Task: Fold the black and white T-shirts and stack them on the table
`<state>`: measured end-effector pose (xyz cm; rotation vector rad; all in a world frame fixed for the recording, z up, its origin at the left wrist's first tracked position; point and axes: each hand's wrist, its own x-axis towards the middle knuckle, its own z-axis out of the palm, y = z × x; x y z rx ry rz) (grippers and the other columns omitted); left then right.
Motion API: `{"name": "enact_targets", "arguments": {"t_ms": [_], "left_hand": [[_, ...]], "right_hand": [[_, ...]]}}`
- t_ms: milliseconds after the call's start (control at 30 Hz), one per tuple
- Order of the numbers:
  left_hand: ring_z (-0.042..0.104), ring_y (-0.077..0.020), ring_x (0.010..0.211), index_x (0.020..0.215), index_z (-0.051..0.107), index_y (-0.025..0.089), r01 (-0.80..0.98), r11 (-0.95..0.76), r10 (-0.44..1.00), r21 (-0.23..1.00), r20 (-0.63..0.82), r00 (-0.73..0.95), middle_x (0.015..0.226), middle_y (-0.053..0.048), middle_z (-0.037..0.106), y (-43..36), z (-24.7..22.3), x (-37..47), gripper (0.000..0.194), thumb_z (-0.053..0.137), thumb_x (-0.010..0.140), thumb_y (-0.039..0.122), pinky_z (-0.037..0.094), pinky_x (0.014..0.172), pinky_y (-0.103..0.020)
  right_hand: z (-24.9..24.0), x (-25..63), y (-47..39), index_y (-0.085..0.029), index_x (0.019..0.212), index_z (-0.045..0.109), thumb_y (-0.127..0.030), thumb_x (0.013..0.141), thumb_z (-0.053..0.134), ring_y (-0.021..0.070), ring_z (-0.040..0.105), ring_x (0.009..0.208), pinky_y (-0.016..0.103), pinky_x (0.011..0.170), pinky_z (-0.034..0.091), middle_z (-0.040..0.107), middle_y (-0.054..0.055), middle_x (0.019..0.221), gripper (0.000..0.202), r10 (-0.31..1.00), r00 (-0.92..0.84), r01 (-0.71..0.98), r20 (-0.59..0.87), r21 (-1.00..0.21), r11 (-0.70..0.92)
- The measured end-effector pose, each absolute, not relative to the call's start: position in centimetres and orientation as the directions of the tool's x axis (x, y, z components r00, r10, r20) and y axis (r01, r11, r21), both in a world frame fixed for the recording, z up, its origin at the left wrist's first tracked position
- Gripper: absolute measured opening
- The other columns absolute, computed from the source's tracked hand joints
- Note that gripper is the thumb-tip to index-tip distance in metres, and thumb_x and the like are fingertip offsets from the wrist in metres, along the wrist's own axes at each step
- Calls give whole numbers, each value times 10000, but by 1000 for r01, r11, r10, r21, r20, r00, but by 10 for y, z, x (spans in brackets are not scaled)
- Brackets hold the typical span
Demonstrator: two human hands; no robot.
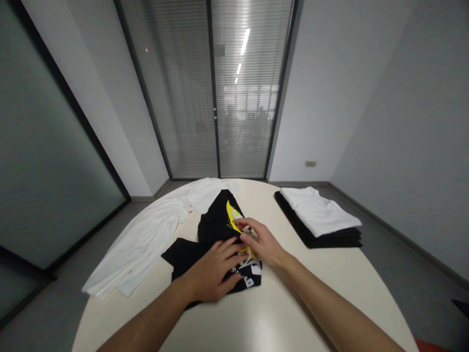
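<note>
A black T-shirt (216, 220) with a yellow and white print lies partly folded in the middle of the table. My left hand (216, 271) rests flat on its lower part, fingers spread over the cloth and the white lettering. At the shirt's right edge, my right hand (262, 242) grips the fabric beside the yellow print, thumb and fingers bent round it. Part of the print is hidden under both hands. The shirt's upper part angles away from me, and a sleeve points left.
A white garment (150, 230) lies loosely spread along the round table's (311, 293) left edge. On the right sits a stack of folded black clothes (330, 239) with a folded white garment (318, 210) on top. Beyond stands a glass door (242, 137) with blinds.
</note>
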<state>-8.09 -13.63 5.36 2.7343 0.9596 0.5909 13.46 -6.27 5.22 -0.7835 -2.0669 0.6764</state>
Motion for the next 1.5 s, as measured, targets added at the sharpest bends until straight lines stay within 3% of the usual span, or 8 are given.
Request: {"name": "enact_targets", "arguments": {"t_ms": [200, 467, 600, 767, 900, 1000, 1233, 1500], "left_hand": [[420, -257, 1439, 1387, 558, 239, 510, -827, 562, 237, 321, 762, 1495, -75, 540, -136, 57, -77, 408, 492, 985, 226, 378, 1171, -485], [394, -327, 1447, 1454, 488, 218, 737, -607, 773, 297, 436, 461, 1586, -128, 404, -124, 40, -89, 585, 635, 902, 339, 373, 1180, -534], [566, -320, 1289, 1496, 428, 201, 789, -514, 851, 337, 321, 417, 1450, -149, 558, -124, 34, -87, 709, 698, 862, 370, 482, 1086, -491], [646, -271, 1128, 1306, 582, 230, 814, -485, 866, 320, 301, 398, 1234, -88, 678, -123, 34, -84, 447, 687, 873, 251, 534, 988, -414], [637, -255, 1054, 1178, 638, 228, 888, -422, 852, 181, 413, 321, 1154, -73, 676, -117, 43, -94, 354, 595, 864, 71, 535, 920, -394], [618, -278, 1065, 1153, 661, 227, 921, -385, 798, 53, 520, 304, 1215, -90, 659, -113, 51, -103, 373, 565, 852, 30, 514, 922, -424], [615, -326, 1109, 1369, 553, 188, 951, -301, 806, 74, 553, 212, 1277, -138, 660, -116, 58, -104, 485, 615, 934, 394, 476, 922, -463], [636, -315, 952, 984, 646, 198, 954, -240, 896, 181, 419, 147, 946, -102, 695, -104, 44, -116, 231, 564, 959, 412, 485, 832, -442]], "right_hand": [[42, 129, -57, -214, 944, 695, -466, 953, 572, 193, 649, 820, 321, 777, 521, 710, 30, 872, 281, 854, -366, 345, 369, -799, 493], [22, 174, -12, -215, 979, 572, -615, 923, 514, 210, 608, 805, 322, 729, 518, 643, 46, 889, 408, 898, 197, 197, 394, -913, 358], [7, 190, 3, -183, 1128, 546, -619, 921, 478, 248, 633, 857, 377, 783, 543, 658, 96, 941, 487, 887, 346, 202, 306, -947, 248], [20, 178, -17, -196, 1336, 542, -523, 953, 505, 312, 533, 1248, 511, 1056, 438, 529, 175, 1421, 505, 822, 189, 540, 536, -757, 369], [41, 157, -48, -261, 1287, 640, -426, 949, 587, 315, 402, 1396, 553, 1148, 328, 602, 93, 1405, 379, 751, -372, 612, 545, -464, 640], [44, 147, -58, -259, 1301, 642, -304, 898, 657, 325, 436, 1377, 559, 1131, 330, 674, 79, 1312, 406, 706, -527, 607, 472, -372, 702], [44, 170, -37, -214, 1165, 688, -193, 964, 450, 268, 609, 1156, 440, 1012, 456, 710, 100, 1188, 312, 806, -303, 663, 508, -495, 562], [52, 196, -29, -188, 1201, 647, -164, 911, 420, 268, 651, 1065, 414, 956, 488, 727, 109, 1132, 369, 872, -86, 706, 482, -588, 395]]}}
